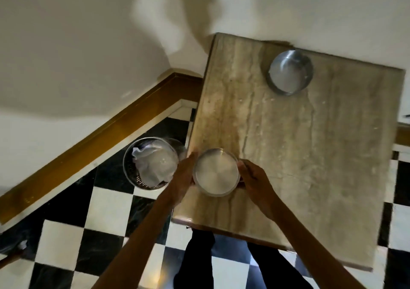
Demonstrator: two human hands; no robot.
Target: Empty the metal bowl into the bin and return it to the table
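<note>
While both hands, left hand (185, 173) and right hand (253, 177), clasp the metal bowl (215, 172) at the table (310, 155) near corner, it sits close to the edge; a careless release could tip it toward the bin (150, 163) beside.

Both bare forearms reached forward from the lower edge, converging. The left hand (183, 175) and right hand (255, 177) faced each other, palms inward, fingers curled, each pressed against a side of the metal bowl (216, 172).
</note>
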